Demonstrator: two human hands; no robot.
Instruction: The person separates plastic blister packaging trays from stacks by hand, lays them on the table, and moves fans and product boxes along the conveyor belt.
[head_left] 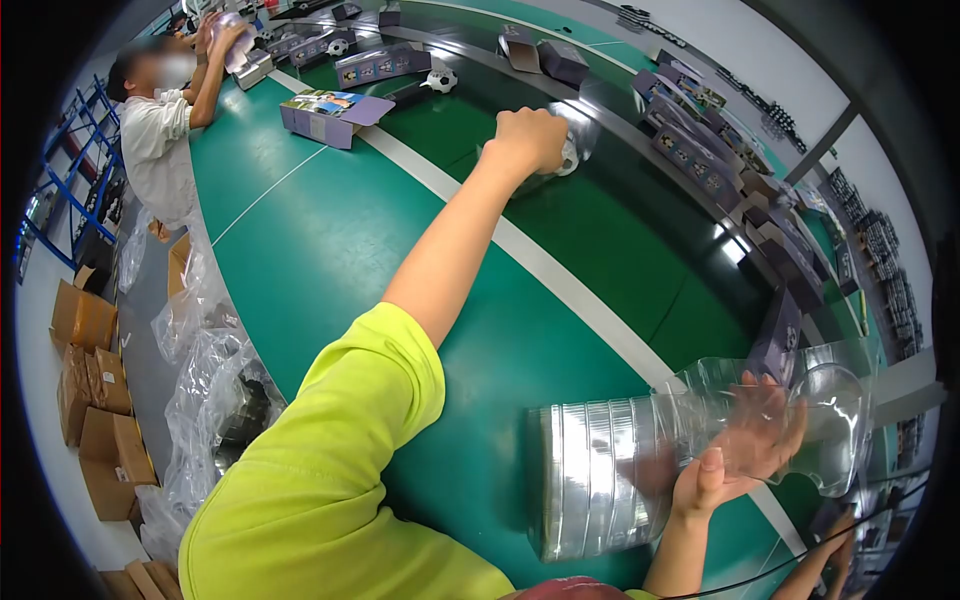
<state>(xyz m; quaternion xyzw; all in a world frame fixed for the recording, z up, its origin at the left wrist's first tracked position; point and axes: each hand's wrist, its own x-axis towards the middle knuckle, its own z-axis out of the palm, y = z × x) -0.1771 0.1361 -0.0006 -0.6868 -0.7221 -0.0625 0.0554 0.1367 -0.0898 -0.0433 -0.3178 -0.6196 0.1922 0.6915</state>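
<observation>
My left hand reaches out over the dark green conveyor belt, fingers curled closed. Under and beside it shows a clear plastic piece with a small black-and-white soccer ball; the fingertips are hidden. At the lower right, my right hand grips a nested stack of clear plastic blister trays, its thumb on the near side and its fingers seen through the plastic. The stack lies on its side over the green table.
Printed boxes and another soccer ball sit on the belt. An open box is on the table. More boxes line the far side. A co-worker at upper left holds clear plastic. Plastic bags hang at left.
</observation>
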